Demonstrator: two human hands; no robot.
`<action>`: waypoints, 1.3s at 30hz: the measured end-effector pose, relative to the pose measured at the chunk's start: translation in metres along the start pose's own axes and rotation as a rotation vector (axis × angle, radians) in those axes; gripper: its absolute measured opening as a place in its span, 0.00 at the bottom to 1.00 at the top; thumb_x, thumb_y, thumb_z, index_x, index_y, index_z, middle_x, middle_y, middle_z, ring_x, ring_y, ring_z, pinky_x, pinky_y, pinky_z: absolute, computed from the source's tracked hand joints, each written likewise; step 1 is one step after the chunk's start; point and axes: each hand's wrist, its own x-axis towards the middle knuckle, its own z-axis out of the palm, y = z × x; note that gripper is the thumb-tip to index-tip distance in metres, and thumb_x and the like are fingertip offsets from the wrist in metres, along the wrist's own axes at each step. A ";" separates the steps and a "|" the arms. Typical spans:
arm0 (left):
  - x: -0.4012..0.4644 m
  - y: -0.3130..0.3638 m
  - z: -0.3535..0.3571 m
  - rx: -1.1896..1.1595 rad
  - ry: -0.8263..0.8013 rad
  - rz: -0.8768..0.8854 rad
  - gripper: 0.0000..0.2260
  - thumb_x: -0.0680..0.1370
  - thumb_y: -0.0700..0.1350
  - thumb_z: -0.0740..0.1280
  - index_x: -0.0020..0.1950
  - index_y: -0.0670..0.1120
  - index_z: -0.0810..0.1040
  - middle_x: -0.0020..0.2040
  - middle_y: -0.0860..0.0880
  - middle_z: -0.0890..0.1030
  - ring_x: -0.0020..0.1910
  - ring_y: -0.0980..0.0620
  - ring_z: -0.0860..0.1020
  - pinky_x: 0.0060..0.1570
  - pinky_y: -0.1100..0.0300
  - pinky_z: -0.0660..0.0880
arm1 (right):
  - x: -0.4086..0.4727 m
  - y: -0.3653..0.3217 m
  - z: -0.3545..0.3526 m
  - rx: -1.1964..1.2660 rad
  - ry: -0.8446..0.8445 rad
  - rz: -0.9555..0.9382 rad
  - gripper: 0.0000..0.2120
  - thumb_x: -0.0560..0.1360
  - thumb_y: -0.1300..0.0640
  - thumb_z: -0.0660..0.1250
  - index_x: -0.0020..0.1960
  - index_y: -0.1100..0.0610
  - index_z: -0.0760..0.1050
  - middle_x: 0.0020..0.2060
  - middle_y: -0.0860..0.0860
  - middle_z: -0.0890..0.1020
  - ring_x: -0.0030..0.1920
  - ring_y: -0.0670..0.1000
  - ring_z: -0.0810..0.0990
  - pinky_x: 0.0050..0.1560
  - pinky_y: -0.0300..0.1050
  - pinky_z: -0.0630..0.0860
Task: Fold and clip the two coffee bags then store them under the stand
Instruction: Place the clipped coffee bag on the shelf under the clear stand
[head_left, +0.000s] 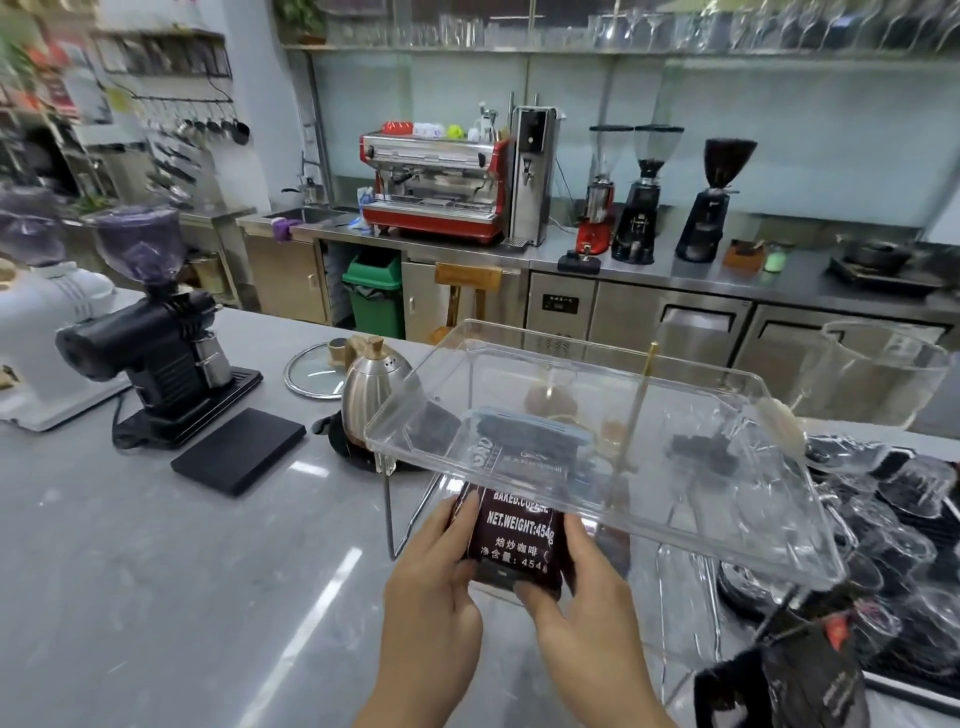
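Grey counter of a café bar; steel back counter behind it carries a red espresso machine and three grinders.

Clear acrylic stand sits on thin wire legs at centre of the counter, tray top tilted toward the camera.

Left hand: forearm enters from bottom edge, palm facing inward, fingers curled round the left edge of a dark brown coffee bag, thumb on the front face. Right hand: mirrors it on the right edge, fingers wrapped along the side, thumb under the bottom corner. Both hands closed on the bag.

Bag is upright, printed label facing the camera ("NET.WEIGHT:454g" legible). Upper half is already beneath the stand's tray and seen through the acrylic; a pale blue clip runs across its folded top. Lower half is outside the stand's front edge.

Second coffee bag, black, stands at lower right beside the stand's right legs, well apart from both hands; whether it is clipped cannot be told.

Gooseneck kettle stands just left of the stand.
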 end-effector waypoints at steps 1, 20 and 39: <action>0.003 -0.002 0.002 0.007 0.006 -0.003 0.40 0.66 0.16 0.64 0.70 0.49 0.76 0.67 0.65 0.71 0.67 0.69 0.69 0.59 0.82 0.65 | 0.002 0.000 0.001 -0.003 -0.001 0.010 0.31 0.67 0.68 0.75 0.53 0.33 0.74 0.51 0.41 0.83 0.55 0.39 0.81 0.57 0.35 0.77; 0.021 -0.016 0.004 0.050 -0.085 -0.002 0.37 0.69 0.18 0.61 0.71 0.48 0.76 0.67 0.56 0.76 0.68 0.57 0.73 0.63 0.75 0.67 | 0.019 -0.002 0.013 -0.004 -0.009 0.051 0.28 0.69 0.64 0.76 0.48 0.33 0.69 0.49 0.39 0.82 0.52 0.24 0.74 0.44 0.15 0.68; 0.010 -0.012 -0.009 0.238 -0.251 0.021 0.35 0.77 0.24 0.61 0.79 0.51 0.63 0.80 0.53 0.52 0.80 0.52 0.52 0.76 0.58 0.58 | -0.017 -0.001 0.010 -0.074 -0.033 -0.036 0.32 0.77 0.56 0.68 0.76 0.47 0.59 0.71 0.33 0.63 0.68 0.22 0.55 0.69 0.20 0.54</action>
